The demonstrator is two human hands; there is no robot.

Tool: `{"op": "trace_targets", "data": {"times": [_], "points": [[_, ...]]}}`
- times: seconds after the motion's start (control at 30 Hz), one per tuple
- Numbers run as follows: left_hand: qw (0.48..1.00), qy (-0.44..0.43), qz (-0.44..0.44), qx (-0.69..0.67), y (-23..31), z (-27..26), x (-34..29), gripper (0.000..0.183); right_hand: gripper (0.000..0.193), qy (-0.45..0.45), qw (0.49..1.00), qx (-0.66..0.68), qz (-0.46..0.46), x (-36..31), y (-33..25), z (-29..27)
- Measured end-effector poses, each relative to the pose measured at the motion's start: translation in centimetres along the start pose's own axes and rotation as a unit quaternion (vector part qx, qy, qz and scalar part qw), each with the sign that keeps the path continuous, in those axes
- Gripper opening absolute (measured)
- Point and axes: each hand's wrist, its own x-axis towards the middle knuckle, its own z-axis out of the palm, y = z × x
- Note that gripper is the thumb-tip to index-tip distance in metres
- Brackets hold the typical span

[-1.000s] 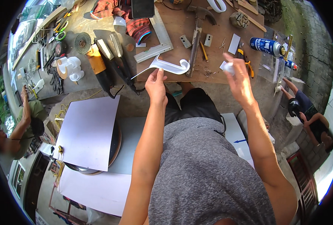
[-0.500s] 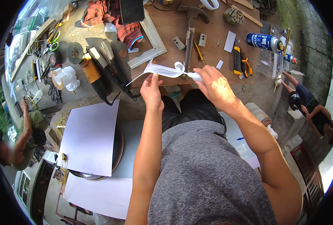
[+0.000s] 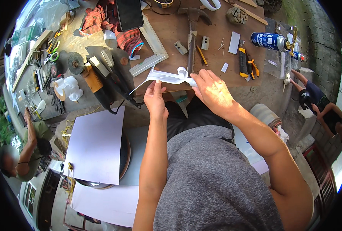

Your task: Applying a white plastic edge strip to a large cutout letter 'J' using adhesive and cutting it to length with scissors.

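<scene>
A white shaped strip piece (image 3: 169,78), curled at its right end and drawn out to a thin point at its left, is held just over the table's near edge. My left hand (image 3: 155,101) pinches its lower edge between thumb and fingers. In my right hand (image 3: 214,92) is a small white squeeze bottle (image 3: 192,82), mostly hidden by the fingers. Its nozzle points left, at the curled end; whether it touches there is too small to tell. Just beyond the piece lies a claw hammer (image 3: 192,38), with a yellow pencil (image 3: 201,55) beside its handle.
A metal square (image 3: 149,61), a power tool (image 3: 95,82) and white cups (image 3: 71,88) lie to the left. Rightward are pliers (image 3: 252,66), a cutter (image 3: 243,61) and a blue gas can (image 3: 270,41). White sheets (image 3: 95,142) rest below left. Other people are at both sides.
My right hand has shifted slightly left and down, bringing the bottle closer over the curled end. My left hand keeps its pinch on the white piece. The whole view has shifted a little.
</scene>
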Motion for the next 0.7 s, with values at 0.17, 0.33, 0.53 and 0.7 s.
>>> {"op": "trace_targets", "data": {"times": [0.17,0.33,0.53,0.7], "points": [[1.0,0.001,0.005,0.002,-0.1,-0.2,0.1,0.038,0.037,-0.006,1.0,-0.009,0.0,-0.5,-1.2,-0.4],[1.0,0.002,-0.002,0.001,-0.1,-0.1,0.1,0.039,0.036,-0.022,0.999,-0.035,0.005,-0.2,-1.5,0.0],[1.0,0.002,-0.005,0.001,-0.2,-0.2,0.1,0.037,0.033,-0.03,0.998,-0.047,-0.002,0.3,-1.5,0.2],[1.0,-0.004,0.0,0.006,-0.5,-0.3,0.3,0.035,0.032,-0.026,0.999,-0.039,-0.002,0.5,-1.5,0.1]]}}
